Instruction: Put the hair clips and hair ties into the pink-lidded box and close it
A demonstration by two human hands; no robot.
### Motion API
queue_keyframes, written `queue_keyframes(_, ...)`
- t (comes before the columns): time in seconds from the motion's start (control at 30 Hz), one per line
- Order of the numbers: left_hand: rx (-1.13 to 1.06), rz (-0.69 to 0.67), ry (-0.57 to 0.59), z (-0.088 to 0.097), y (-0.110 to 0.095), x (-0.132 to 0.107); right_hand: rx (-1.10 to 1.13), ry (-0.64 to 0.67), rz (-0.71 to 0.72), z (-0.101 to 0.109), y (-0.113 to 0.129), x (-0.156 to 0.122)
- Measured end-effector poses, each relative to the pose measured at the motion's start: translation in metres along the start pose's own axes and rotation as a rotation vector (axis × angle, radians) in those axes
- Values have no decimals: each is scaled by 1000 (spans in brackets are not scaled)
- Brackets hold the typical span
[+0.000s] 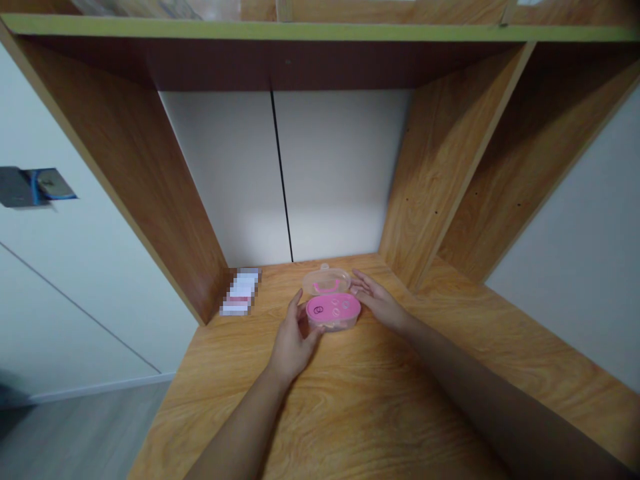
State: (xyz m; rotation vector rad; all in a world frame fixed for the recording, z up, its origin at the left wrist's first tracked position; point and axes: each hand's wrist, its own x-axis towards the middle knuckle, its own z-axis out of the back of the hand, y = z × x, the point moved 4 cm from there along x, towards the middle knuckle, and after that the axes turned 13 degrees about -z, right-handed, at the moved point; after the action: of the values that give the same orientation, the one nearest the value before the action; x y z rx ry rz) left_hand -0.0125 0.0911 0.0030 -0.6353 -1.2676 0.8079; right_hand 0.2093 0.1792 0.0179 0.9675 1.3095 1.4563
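Note:
A small oval clear plastic box (341, 325) rests on the wooden desk with a pink top panel (341, 305) showing dark and pale ring-shaped marks. Behind it, its clear lid (311, 281) is tipped back and carries a pink handle (326, 287). My left hand (291, 340) holds the box's left end, thumb at the front and fingers around the side. At the right, my right hand (377, 300) has its fingers stretched toward the lid's right edge; they seem to touch it. What lies under the pink panel cannot be made out.
A pixelated white and red item (241, 292) lies by the left upright panel (145, 160). Wooden dividers (445, 160) stand at the right, and a shelf with a yellow-green edge (320, 31) runs overhead. A white back panel (335, 173) closes the nook.

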Motion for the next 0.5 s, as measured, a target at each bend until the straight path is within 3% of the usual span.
queue_keyframes(0.2, -14, 19, -7, -1, 2, -1, 105, 18, 70, 6, 8, -20)
queue_keyframes(0.5, -12, 32, 12, 0, 0, -1, 122, 42, 170, -5, 6, -45)
